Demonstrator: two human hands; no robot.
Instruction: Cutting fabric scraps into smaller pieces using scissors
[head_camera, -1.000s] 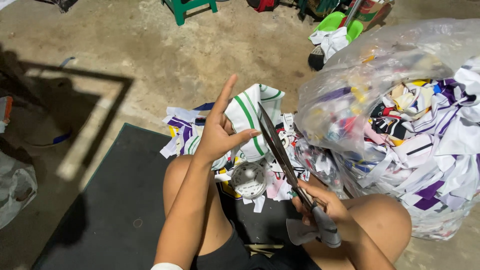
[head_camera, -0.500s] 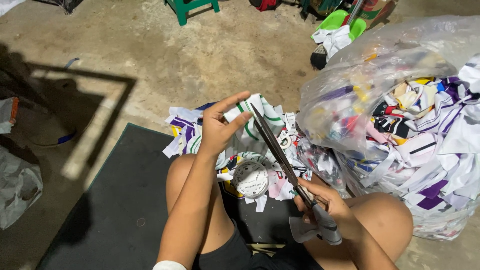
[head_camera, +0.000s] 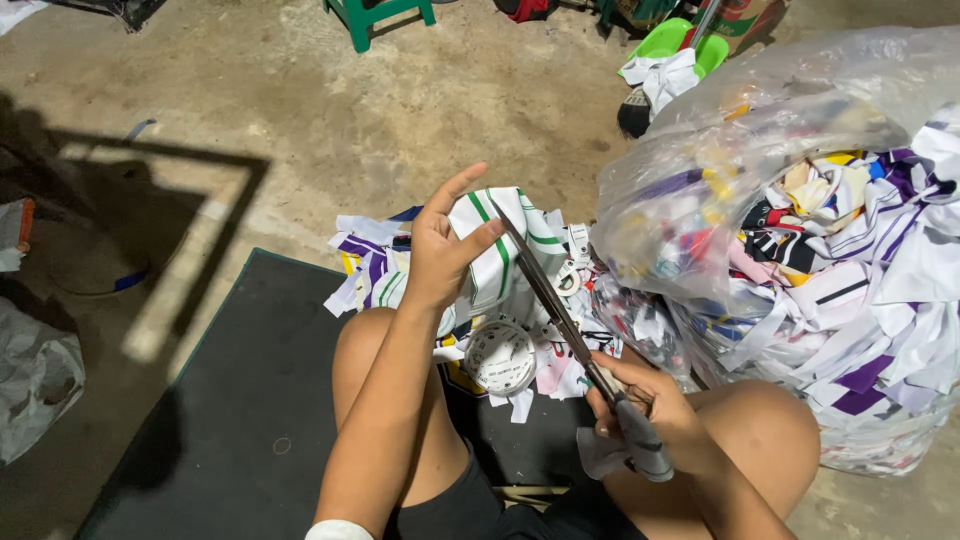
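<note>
I sit on a dark mat (head_camera: 230, 400) with my knees up. My left hand (head_camera: 445, 240) pinches a white cloth piece with green stripes (head_camera: 505, 250) and holds it up above a heap of cloth scraps (head_camera: 380, 265). My right hand (head_camera: 640, 415) grips the grey handles of long scissors (head_camera: 550, 300). The scissor blades point up and left, and their tip meets the edge of the striped cloth. A round white ring-shaped object (head_camera: 500, 357) lies on the scraps between my knees.
A large clear plastic bag (head_camera: 800, 200) full of coloured cloth offcuts stands at the right. A green stool (head_camera: 375, 15) and a green dustpan with white cloth (head_camera: 675, 55) are at the back. A grey bag (head_camera: 35, 375) lies at the left on the concrete floor.
My left hand has closed its thumb and fingers onto the striped cloth, and the scissors have swung left so their tip meets the cloth. The view has shifted slightly.
</note>
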